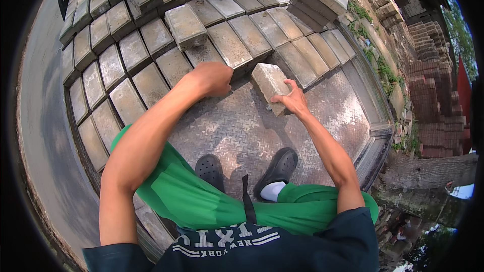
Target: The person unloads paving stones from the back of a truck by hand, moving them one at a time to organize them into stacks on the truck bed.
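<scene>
My right hand (292, 98) grips a grey concrete paver block (269, 81), thumb on the near side and fingers over the right edge. The block is tilted above the metal floor, just in front of the stacked rows. To its left, my left hand (213, 78) is curled closed with its back up, close to the front edge of a paver in the row (229, 44). Its fingers bend under, so whatever it may hold is hidden. One loose paver (185, 26) lies on top of the row beyond my left hand.
Tight rows of pavers (113, 65) cover the left and far side. More loose blocks (320, 2) are piled at the far right. My clogs (280, 166) stand on the diamond-plate floor (227, 121), bordered by a raised metal edge (375, 141). Brick stacks (436, 85) stand beyond.
</scene>
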`<state>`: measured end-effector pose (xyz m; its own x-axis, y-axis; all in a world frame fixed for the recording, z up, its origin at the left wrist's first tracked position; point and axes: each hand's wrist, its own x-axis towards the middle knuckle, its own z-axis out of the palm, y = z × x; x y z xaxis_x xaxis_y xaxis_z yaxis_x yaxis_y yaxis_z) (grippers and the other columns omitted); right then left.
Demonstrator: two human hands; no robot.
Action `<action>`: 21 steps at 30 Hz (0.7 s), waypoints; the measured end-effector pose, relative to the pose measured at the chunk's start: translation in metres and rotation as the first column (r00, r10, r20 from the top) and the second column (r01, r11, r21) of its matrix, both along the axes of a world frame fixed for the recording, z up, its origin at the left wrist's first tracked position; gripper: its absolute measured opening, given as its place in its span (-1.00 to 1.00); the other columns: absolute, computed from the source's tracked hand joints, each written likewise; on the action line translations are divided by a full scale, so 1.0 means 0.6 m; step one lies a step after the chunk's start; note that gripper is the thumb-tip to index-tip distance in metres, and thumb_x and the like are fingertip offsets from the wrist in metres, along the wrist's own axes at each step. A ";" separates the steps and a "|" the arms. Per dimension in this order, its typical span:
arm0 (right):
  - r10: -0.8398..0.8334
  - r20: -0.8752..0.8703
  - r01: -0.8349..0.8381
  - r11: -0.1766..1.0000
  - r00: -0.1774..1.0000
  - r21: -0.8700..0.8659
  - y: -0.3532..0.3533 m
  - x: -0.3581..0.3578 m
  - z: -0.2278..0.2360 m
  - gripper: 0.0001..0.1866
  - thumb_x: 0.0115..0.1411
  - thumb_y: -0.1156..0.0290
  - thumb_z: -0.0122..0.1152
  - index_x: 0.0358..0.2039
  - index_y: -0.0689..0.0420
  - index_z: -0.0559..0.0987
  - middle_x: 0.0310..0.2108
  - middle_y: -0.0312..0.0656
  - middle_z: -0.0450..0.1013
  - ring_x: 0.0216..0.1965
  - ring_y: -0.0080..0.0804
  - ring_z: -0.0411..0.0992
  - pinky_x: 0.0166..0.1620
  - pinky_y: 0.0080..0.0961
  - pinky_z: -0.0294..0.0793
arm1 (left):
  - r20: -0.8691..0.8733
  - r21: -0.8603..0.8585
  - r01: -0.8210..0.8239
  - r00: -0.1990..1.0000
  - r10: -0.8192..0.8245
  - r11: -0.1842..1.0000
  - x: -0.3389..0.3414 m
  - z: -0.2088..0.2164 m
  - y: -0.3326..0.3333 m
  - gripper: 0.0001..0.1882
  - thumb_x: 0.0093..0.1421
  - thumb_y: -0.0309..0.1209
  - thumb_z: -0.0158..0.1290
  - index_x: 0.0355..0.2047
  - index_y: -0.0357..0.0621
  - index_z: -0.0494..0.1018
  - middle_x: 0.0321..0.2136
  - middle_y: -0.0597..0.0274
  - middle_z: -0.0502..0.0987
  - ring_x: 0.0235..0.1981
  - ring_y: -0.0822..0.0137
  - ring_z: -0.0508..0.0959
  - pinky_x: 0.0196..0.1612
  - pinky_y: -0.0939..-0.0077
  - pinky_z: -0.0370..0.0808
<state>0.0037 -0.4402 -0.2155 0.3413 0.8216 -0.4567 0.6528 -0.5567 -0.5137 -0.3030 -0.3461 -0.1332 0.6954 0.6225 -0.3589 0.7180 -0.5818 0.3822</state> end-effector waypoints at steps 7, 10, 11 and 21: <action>0.166 0.472 -0.235 0.968 0.866 0.091 -0.069 0.018 -0.137 -0.06 -0.16 0.02 0.47 0.25 -0.03 0.29 0.24 0.15 0.15 0.23 0.14 0.17 0.18 0.02 0.18 | -0.010 0.019 -0.018 1.000 0.019 1.000 0.026 0.019 -0.011 -0.73 0.14 -0.27 0.12 -0.28 -0.23 0.52 -0.39 -0.10 0.60 -0.26 -0.16 0.59 -0.19 0.04 0.50; 0.122 0.577 -0.272 0.945 0.808 0.182 -0.090 0.029 -0.181 0.04 -0.14 0.04 0.48 0.33 -0.04 0.17 0.33 0.22 0.01 0.32 0.15 0.04 0.25 0.03 0.10 | 0.024 0.020 0.002 1.000 -0.002 1.000 0.031 0.023 -0.020 -0.71 0.16 -0.26 0.13 -0.26 -0.24 0.50 -0.37 -0.11 0.60 -0.24 -0.15 0.59 -0.18 0.04 0.49; 0.117 0.568 -0.261 0.949 0.814 0.179 -0.095 0.025 -0.186 0.04 -0.14 0.04 0.48 0.33 -0.04 0.17 0.33 0.22 0.01 0.32 0.15 0.04 0.25 0.03 0.10 | 0.014 0.014 0.013 1.000 -0.013 1.000 0.033 0.025 -0.023 -0.71 0.16 -0.26 0.13 -0.26 -0.24 0.50 -0.37 -0.11 0.60 -0.24 -0.15 0.59 -0.18 0.04 0.49; -0.652 0.038 0.614 0.731 0.757 0.298 -0.148 -0.019 -0.252 0.08 -0.01 -0.15 0.43 0.33 0.28 0.19 0.37 0.22 0.01 0.39 0.10 0.02 0.36 -0.08 0.04 | 0.107 -0.366 -0.275 0.937 0.334 0.889 0.196 -0.162 -0.003 -0.29 0.20 0.02 0.15 0.10 -0.39 0.40 -0.04 -0.16 0.57 0.03 -0.05 0.56 0.06 0.21 0.48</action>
